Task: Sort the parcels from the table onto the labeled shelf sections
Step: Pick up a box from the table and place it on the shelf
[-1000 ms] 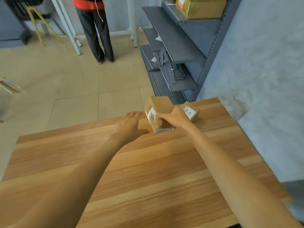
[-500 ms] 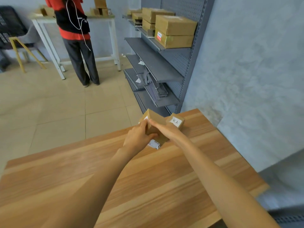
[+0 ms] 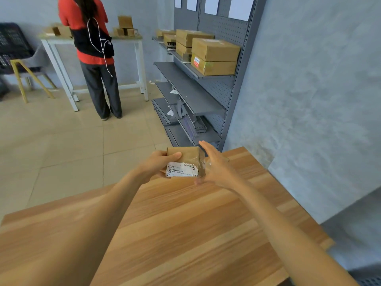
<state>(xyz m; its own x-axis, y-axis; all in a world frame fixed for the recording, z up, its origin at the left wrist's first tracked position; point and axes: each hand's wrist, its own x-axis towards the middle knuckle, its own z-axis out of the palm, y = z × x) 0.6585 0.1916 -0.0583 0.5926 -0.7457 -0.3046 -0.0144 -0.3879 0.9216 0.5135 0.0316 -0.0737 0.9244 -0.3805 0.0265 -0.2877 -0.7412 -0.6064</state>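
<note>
- Since the earlier frame, small parcel (image 3: pixel 183 163) is up off the table (image 3: pixel 185 223), turned so its white shipping label (image 3: pixel 181 169) faces the camera; before, it sat on the far table edge with both hands on it.
- Left hand (image 3: pixel 157 164) holds the parcel from its left side, thumb across the top front, fingers curled behind.
- Right hand (image 3: pixel 216 166) is at the parcel's right side, fingers spread wide and flat; whether the palm touches the parcel, cannot tell.
- Second small parcel that lay beside it is now mostly hidden behind the right hand.
- Parcel is held above the far edge of the table, well short of the shelf (image 3: pixel 198 96).
- Top shelf level carries stacked cardboard boxes (image 3: pixel 214 56); white sheets (image 3: pixel 238 6) hang on the back panel above.
- Person in a red top (image 3: pixel 92 48) stands at a white table (image 3: pixel 136 38) in the background, back to the camera.
</note>
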